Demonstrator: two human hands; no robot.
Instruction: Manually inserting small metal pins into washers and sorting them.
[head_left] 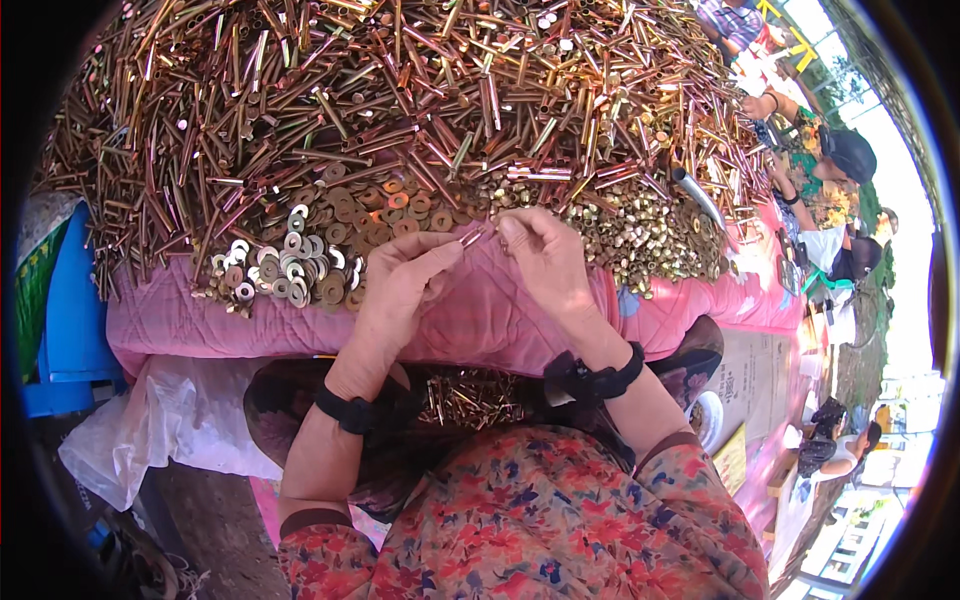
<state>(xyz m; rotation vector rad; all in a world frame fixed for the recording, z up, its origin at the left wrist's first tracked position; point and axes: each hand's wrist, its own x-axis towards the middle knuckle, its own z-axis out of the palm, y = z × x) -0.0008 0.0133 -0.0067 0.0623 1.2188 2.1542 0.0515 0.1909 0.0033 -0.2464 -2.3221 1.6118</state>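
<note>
My left hand (405,275) is closed, pinching a short, shiny copper-coloured metal rod or tube (472,238) between thumb and forefinger. Close by its free end, my right hand (545,260) has thumb and fingertips pressed together. What they grip, if anything, is too small to make out. Beside the left hand lies a heap of flat washers (297,262), some silvery and some brownish. Small brass-coloured nuts (655,235) are piled to the right of my right hand. Beyond both hands spreads a large mound of metal tubes (400,100).
Pink quilted cloth (490,310) covers the near edge of the work surface. More metal pieces (470,398) lie heaped at my lap. A blue container (75,310) and clear plastic sheeting (180,420) are at left. Along the right side, other people (835,165) sit nearby.
</note>
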